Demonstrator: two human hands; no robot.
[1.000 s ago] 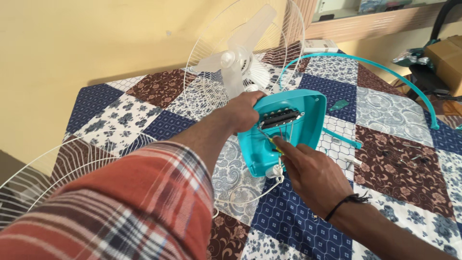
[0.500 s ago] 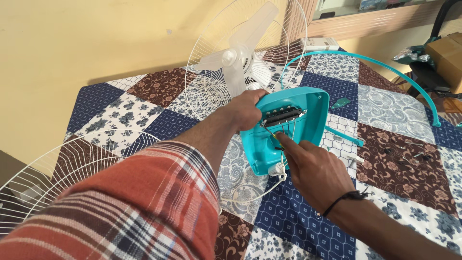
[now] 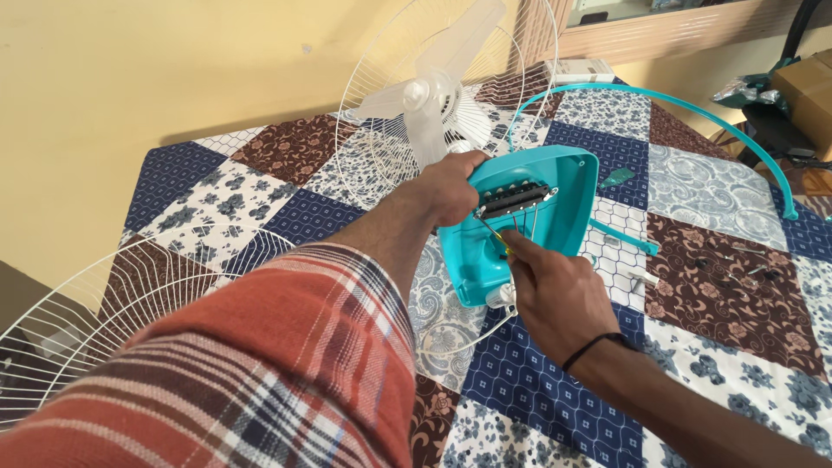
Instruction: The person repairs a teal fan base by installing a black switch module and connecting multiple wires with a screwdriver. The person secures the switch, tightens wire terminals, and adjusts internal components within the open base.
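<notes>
Left hand point(image 3: 452, 184) gripped the top edge of the turquoise plastic fan base point(image 3: 520, 221), tilted up just in front of the white fan blades point(image 3: 438, 87), while right hand point(image 3: 555, 290) pinched its thin wires point(image 3: 511, 230).

Plain yellow wall point(image 3: 173, 69) beyond fingers, up and left, evenly lit by soft daylight. Patchwork quilt point(image 3: 719, 286) spread under fingers: navy, brown, pale floral squares, reaching all frame edges. Wooden ledge point(image 3: 676, 30) far beyond fingers, upper right. Cardboard box point(image 3: 806, 82) right of fingers at frame edge, crumpled silvery wrap point(image 3: 741, 89) just beside it.
</notes>
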